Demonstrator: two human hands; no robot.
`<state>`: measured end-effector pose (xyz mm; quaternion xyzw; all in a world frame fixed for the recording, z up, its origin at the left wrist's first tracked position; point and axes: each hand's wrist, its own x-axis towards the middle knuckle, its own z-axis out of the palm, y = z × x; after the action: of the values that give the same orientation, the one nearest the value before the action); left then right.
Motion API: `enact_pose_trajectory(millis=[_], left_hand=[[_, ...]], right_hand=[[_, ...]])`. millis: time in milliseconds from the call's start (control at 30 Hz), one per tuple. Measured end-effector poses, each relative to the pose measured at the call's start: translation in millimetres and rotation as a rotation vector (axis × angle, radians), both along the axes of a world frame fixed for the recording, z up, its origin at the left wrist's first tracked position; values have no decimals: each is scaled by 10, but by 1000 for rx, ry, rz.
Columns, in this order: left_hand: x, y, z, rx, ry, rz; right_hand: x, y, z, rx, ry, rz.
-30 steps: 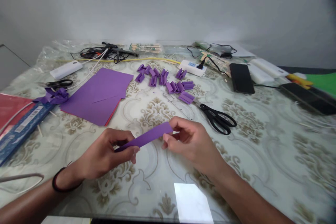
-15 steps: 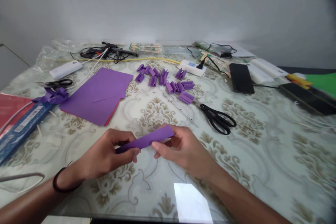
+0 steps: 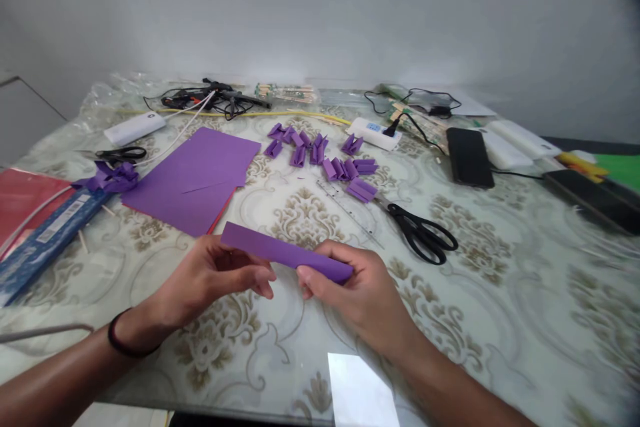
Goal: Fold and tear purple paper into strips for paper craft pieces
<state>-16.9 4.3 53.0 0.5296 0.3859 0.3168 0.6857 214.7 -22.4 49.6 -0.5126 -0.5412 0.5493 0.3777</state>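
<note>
A narrow purple paper strip (image 3: 285, 252) is held above the table between my two hands. My right hand (image 3: 360, 287) pinches its right end, thumb in front and fingers behind. At the other end, my left hand (image 3: 215, 277) has its fingers curled behind the strip, the thumb lying just under the lower edge. The strip's left tip sticks up past those fingers. Beyond my hands lie several small folded purple paper pieces (image 3: 338, 169). Black-handled scissors (image 3: 423, 232) rest to their right, blades partly under one folded piece.
Purple sheets (image 3: 193, 170) lie over red ones at left. Near them are crumpled purple paper (image 3: 113, 177), other scissors (image 3: 120, 155) and a blue box (image 3: 55, 240). A clear ruler (image 3: 350, 213) lies centrally. Behind are a power strip (image 3: 373, 133), phone (image 3: 469, 157) and cables (image 3: 220, 97).
The strip has tipped: its left end rose and its right end dropped. My right hand has a firmer grip near the right end, and my left thumb has come off the strip's front.
</note>
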Motion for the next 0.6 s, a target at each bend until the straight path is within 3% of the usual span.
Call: enact_pose_trajectory(millis=[167, 367, 600], left_hand=[[124, -72, -22, -6, -34, -19], [84, -95, -67, 30, 57, -74], [128, -93, 9, 18, 102, -71]], right_hand=[[-108, -87, -26, -50, 75, 46], [-145, -102, -30, -81, 86, 137], [-134, -92, -8, -113, 42, 194]])
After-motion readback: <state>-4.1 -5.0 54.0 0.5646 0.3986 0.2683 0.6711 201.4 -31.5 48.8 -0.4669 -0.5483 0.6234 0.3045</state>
